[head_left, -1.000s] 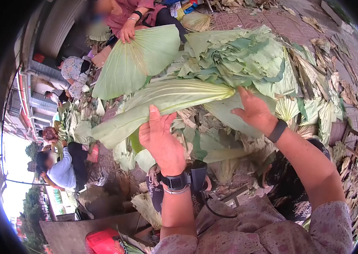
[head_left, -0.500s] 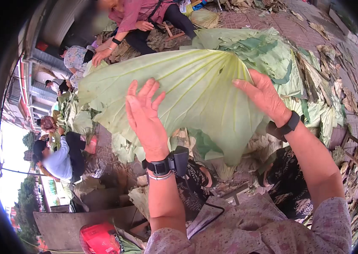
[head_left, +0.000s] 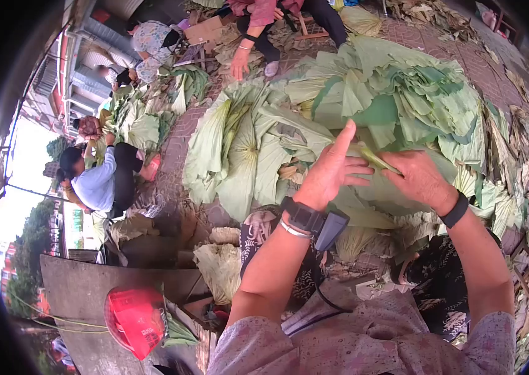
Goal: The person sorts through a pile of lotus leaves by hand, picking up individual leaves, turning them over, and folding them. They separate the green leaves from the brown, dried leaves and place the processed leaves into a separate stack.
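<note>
My right hand [head_left: 422, 179] is closed on the gathered, yellow-green base of a lotus leaf [head_left: 374, 158], pinching it between thumb and fingers. Close beside that base is my left hand [head_left: 328, 175], thumb raised and fingers stretched out. Much of the held leaf is hidden behind my hands or blends with the leaves below. Past my left hand, pale lotus leaves [head_left: 247, 150] with radiating veins lie spread on the ground. A thick stack of green lotus leaves [head_left: 430, 103] rises beyond my right hand.
Across the leaves, a co-worker's hand [head_left: 239, 63] reaches down. Another person [head_left: 97, 186] sits at the left. A red bag [head_left: 138, 320] rests by a grey board [head_left: 77, 289] at lower left. Dry brown leaves [head_left: 518, 147] litter the paving at right.
The broad leaf that was spread out before me is now gathered at its base in my right hand. My left hand has moved right, close to it. The view has shifted.
</note>
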